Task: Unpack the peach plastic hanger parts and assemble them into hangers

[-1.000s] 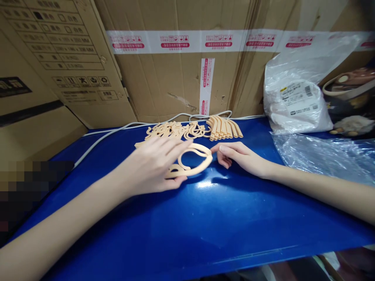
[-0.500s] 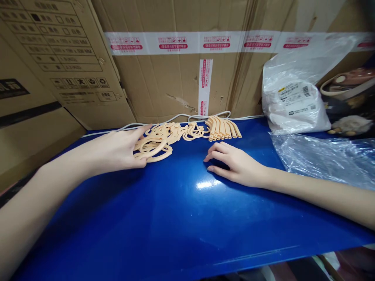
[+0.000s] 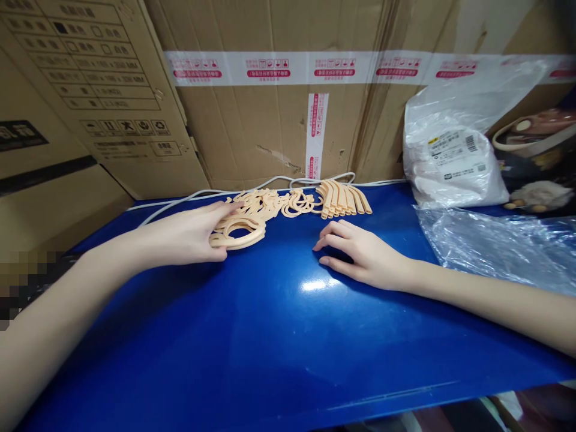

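Note:
My left hand [image 3: 191,236] wraps the left side of a small stack of beige ring-like curved pieces [image 3: 245,241], its thumb at the near side and its fingers at the far side. The far fingertips lie close to a loose heap of thin beige parts [image 3: 265,201]. My right hand [image 3: 353,251] rests on the blue tabletop with fingers apart and loosely bent, holding nothing. Just beyond its fingers lies a neat pile of curved beige strips [image 3: 339,199]. Between heap and pile are several small hook-shaped beige pieces [image 3: 297,204].
Cardboard boxes [image 3: 252,126] stand along the back and left of the blue table [image 3: 270,336]. A white cable [image 3: 193,198] runs behind the parts. At right are a labelled white plastic bag [image 3: 454,162], a clear plastic sheet [image 3: 499,246] and a fluffy item [image 3: 542,195].
The upper beige ring, tilted over the stack before, now sits lower and lines up with the pieces beneath. My left hand has shifted slightly right. My right hand stays put.

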Tool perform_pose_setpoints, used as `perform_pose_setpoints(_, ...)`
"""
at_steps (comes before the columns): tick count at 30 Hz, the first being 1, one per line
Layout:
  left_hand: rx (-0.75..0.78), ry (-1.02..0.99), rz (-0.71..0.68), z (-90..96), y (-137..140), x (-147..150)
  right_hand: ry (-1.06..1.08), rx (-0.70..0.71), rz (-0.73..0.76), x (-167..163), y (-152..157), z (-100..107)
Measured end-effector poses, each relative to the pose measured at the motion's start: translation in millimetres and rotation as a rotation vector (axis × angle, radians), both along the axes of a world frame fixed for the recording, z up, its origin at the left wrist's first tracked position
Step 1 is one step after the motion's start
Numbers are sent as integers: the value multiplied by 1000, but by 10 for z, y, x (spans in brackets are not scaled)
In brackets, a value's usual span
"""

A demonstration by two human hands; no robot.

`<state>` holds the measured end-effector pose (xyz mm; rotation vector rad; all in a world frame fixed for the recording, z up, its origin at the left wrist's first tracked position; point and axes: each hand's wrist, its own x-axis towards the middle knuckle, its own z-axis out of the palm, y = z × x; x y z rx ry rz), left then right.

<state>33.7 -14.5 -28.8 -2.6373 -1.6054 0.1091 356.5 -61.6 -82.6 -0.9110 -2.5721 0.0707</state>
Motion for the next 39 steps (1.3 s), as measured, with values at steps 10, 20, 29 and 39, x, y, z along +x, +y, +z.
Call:
perform_pose_setpoints(10,-75,-49,21,16,10,-17,1,4,3,27,3,2)
perform_pose_setpoints(20,-156,-158,6,-8,33,-34,0,9,0,37,9,-2)
perform_pose_setpoints(29,-174,-153,5,8,50,-34,8,3,0,40,7,1)
perform_pose_setpoints(39,-159,-136,-5,5,43,-47,-11,5,-2,36,8,-1)
